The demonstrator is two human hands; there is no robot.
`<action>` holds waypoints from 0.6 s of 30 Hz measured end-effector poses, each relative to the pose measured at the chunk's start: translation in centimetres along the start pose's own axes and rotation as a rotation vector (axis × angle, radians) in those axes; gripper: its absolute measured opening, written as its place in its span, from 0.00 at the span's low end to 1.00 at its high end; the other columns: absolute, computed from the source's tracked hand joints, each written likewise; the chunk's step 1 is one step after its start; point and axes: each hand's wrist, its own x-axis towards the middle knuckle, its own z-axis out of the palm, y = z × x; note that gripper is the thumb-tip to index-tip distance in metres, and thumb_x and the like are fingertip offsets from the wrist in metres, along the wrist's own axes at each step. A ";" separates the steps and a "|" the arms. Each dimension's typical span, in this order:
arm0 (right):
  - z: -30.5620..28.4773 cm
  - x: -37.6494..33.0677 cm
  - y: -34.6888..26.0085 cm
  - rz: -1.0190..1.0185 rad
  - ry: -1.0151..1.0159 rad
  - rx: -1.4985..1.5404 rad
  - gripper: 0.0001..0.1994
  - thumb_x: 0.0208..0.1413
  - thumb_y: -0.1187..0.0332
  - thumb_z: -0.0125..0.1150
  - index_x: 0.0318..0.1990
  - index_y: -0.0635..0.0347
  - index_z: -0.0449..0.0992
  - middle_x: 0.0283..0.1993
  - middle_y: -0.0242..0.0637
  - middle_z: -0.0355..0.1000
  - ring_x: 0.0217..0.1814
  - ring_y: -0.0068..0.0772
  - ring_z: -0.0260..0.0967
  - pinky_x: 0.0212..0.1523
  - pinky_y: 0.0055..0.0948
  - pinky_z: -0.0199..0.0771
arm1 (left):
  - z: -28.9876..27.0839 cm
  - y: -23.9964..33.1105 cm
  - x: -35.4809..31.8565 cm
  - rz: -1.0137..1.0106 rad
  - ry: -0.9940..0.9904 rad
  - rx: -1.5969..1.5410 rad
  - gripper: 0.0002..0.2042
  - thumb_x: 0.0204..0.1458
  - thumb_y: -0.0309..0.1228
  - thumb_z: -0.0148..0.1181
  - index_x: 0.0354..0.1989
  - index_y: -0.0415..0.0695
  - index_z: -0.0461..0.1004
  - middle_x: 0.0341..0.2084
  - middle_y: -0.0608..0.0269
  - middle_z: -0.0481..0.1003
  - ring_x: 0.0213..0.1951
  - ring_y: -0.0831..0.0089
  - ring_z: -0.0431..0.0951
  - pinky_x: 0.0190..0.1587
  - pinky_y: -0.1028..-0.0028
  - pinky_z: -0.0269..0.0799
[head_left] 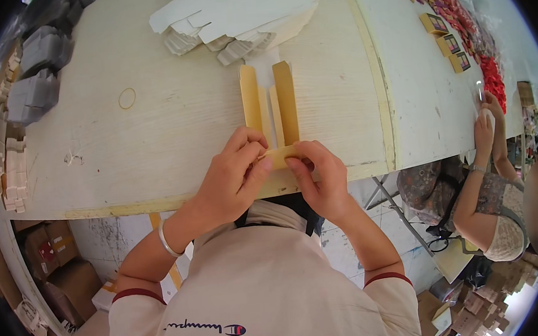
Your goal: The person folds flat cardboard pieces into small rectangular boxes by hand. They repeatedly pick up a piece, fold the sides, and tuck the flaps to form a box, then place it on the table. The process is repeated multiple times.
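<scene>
Pinches between fingers of left hand and right hand the near flap of a part-folded yellow carton on the table, and risks a skewed crease from uneven pressure.

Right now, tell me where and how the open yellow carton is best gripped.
The yellow carton is probably best pinched by its near end flap, one hand at each side, coming from the near side. The flap crosses the near end, while the long walls stand up and run away. The left hand and right hand hold it there.
</scene>
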 end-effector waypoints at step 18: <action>-0.9 0.5 -0.4 -0.311 -0.238 -0.588 0.17 0.37 0.78 0.61 0.40 0.67 0.75 0.41 0.38 0.69 0.30 0.31 0.65 0.26 0.27 0.64 | 1.2 -1.0 -1.5 0.424 0.210 0.600 0.11 0.46 0.21 0.61 0.40 0.37 0.74 0.38 0.60 0.72 0.25 0.72 0.75 0.23 0.76 0.71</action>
